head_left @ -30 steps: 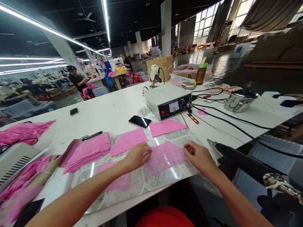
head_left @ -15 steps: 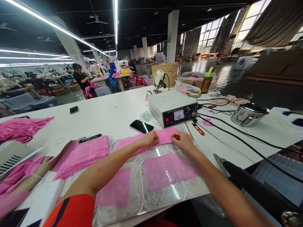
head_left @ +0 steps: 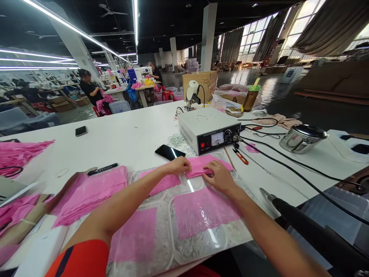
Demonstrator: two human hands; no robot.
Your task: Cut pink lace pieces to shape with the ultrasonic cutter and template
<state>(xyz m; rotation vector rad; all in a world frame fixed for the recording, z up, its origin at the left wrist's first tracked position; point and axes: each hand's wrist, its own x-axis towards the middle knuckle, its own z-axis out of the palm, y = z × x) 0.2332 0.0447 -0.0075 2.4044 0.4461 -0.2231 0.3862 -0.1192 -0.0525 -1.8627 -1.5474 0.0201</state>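
A pink fabric piece lies at the far edge of a clear plastic sheet marked with rounded outlines. My left hand is closed, its fingertips pinching the left end of that fabric. Bent over the fabric's near edge, my right hand has its thumb and fingers drawn together on the cloth. More pink cloth shows in the outlines: one patch nearest my right forearm, another by my left forearm. Left of the sheet lies a stack of pink fabric pieces with a black marker on top.
Behind my hands are a black phone and a white control box with cables. Orange-handled snips, a steel cup and a black handheld tool are to the right. People sit at sewing machines in the background.
My left hand has shifted slightly left on the fabric. My right hand has moved a little left and lower, its fingers over the near edge. The view has turned slightly.
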